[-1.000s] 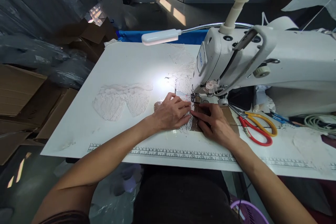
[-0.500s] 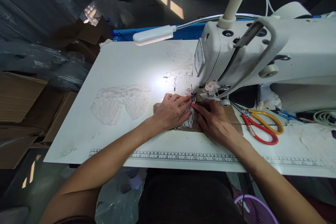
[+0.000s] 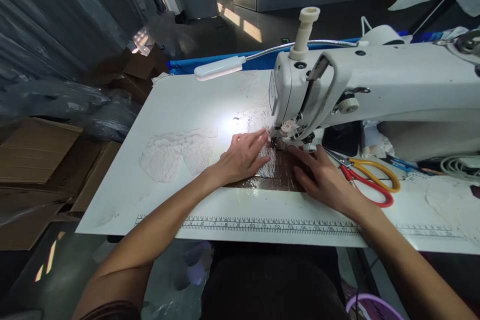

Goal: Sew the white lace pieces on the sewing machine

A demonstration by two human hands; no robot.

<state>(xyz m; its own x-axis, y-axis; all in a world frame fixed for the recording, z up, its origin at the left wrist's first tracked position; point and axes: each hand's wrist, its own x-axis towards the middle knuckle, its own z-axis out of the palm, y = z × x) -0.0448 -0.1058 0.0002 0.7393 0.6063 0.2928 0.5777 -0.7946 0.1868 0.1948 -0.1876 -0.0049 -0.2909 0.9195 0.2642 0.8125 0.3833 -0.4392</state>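
My left hand point(image 3: 242, 155) lies flat with fingers stretched out on a strip of white lace point(image 3: 267, 164), just left of the presser foot point(image 3: 279, 143) of a white sewing machine point(image 3: 375, 95). My right hand point(image 3: 324, 177) rests flat on the brown taped patch point(image 3: 279, 177) of the table, right of the lace, its fingers pointing at the presser foot. More lace point(image 3: 258, 105) trails away behind the needle under the lamp's glare.
A second lace piece point(image 3: 176, 152) lies on the white table point(image 3: 180, 95) to the left. Red and yellow scissors point(image 3: 369, 177) lie right of my right hand. A gooseneck lamp point(image 3: 219, 67) hangs over the table. A printed ruler point(image 3: 262, 224) runs along the front edge. Cardboard boxes point(image 3: 33, 160) stand at left.
The lace has moved further under the presser foot and both hands have followed it forward. My fingers have flattened and spread. The view has shifted slightly.
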